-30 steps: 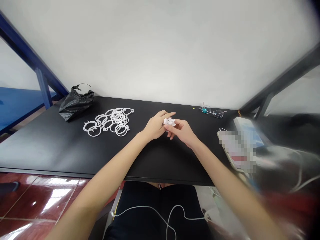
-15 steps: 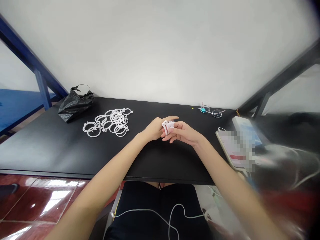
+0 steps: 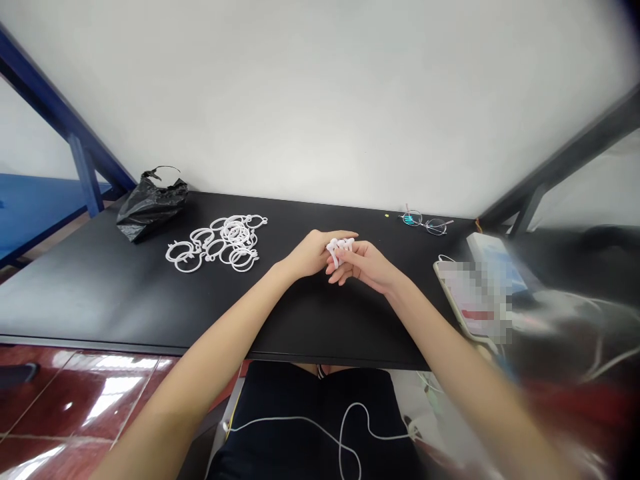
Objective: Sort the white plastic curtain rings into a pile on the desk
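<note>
Heap of white rings [image 3: 236, 232], thin, with small tabs, overlapping, lying on a black table [image 3: 115, 287]. Right of the heap, in hand: one cluster of small white pieces [image 3: 341, 245], rounded ends showing along its top, exact count unclear. Right hand [image 3: 367, 263]: grip closed on the cluster, thumb across its near face. Left hand [image 3: 313, 253]: between heap and cluster, meeting the latter, one finger extended behind it; its other fingers partly hidden, so whether its grip clamps cannot be told. Left of the heap, just beside: black plastic bag [image 3: 150, 208], crumpled. Far right of the heap: wire-framed glasses [image 3: 436, 227]; nearer the person, a phone [image 3: 453, 293], screen pixelated, and a white box [image 3: 487, 250] next to it.
</note>
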Demonstrator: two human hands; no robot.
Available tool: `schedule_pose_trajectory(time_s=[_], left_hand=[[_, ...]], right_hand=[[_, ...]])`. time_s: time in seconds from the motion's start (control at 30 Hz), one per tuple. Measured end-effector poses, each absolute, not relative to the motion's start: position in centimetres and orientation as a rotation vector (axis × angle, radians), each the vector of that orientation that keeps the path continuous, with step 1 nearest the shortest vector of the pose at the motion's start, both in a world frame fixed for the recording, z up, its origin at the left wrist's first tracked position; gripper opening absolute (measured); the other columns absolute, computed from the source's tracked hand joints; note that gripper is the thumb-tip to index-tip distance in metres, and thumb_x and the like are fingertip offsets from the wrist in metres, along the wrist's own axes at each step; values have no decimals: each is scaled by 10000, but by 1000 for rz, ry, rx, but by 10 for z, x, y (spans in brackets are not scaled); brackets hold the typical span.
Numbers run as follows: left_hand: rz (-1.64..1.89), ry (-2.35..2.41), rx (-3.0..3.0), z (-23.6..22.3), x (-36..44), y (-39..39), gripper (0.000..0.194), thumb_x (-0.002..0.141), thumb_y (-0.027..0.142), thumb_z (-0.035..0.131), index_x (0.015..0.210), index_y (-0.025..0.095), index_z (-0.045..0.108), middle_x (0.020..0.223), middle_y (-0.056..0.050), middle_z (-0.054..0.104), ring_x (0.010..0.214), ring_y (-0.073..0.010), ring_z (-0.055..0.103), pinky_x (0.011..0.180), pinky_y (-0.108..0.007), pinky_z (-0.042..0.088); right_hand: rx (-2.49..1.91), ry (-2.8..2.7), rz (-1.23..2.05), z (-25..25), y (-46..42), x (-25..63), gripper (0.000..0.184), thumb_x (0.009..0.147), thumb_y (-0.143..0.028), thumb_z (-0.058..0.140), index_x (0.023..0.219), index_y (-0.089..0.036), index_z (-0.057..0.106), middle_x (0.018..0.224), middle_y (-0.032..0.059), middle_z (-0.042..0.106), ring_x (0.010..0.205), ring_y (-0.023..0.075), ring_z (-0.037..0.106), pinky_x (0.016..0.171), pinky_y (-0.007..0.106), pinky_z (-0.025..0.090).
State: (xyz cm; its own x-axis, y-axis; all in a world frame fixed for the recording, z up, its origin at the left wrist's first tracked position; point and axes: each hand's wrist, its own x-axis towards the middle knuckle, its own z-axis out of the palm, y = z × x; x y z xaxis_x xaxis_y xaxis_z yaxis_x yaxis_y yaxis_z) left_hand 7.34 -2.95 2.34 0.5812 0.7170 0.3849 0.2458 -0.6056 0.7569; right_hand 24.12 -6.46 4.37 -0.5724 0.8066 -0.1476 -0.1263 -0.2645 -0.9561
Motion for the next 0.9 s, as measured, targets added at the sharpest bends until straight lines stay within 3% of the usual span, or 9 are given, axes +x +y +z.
schedule_pose_trajectory(time_s=[0.1,0.23,0.37,0.47,0.73,0.9], left_hand=[[1055,745,2127,32,68,-28,387,755,114,547,1109,142,703,711,-8,690,574,-101,547,562,-208,428],[1182,744,2068,42,64,-29,268,746,139,598,986,139,715,453,73,491,445,-72,415,498,-199,362],[1180,691,2001,42,64,-30,166,772,217,657,912,135,692,453,86,424,423,-53,347,467,-196,318],[1201,670,1915,40,66,-29,205,812,300,677,944,143,668,449,104,353,413,-44,311,469,-197,319],[1125,638,1686,38,71,-29,287,751,372,765,846,130,642,443,74,463,378,-38,375,415,-181,301],[1081,655,1576,35,72,-26,294,696,370,795,775,125,653,444,55,507,357,-47,404,382,-185,295]], right_hand=[[-843,-1369,1763,48,-74,232,321,713,-402,810,779,-108,700,691,47,730,592,161,725,552,226,595],[-804,-1338,1552,48,-86,217,315,726,-414,792,733,-128,660,647,9,689,510,138,681,563,274,606],[-780,-1353,1452,45,-93,209,322,747,-433,769,710,-144,634,631,0,667,477,138,663,524,278,592],[-764,-1391,1411,43,-96,208,315,759,-430,759,713,-149,623,643,2,668,476,141,663,528,286,587],[-720,-1431,1348,39,-99,208,305,791,-429,730,715,-160,606,647,-1,664,502,143,667,570,305,584],[-794,-1475,1301,38,-98,207,322,810,-450,702,708,-157,617,638,-2,659,397,88,569,473,257,488]])
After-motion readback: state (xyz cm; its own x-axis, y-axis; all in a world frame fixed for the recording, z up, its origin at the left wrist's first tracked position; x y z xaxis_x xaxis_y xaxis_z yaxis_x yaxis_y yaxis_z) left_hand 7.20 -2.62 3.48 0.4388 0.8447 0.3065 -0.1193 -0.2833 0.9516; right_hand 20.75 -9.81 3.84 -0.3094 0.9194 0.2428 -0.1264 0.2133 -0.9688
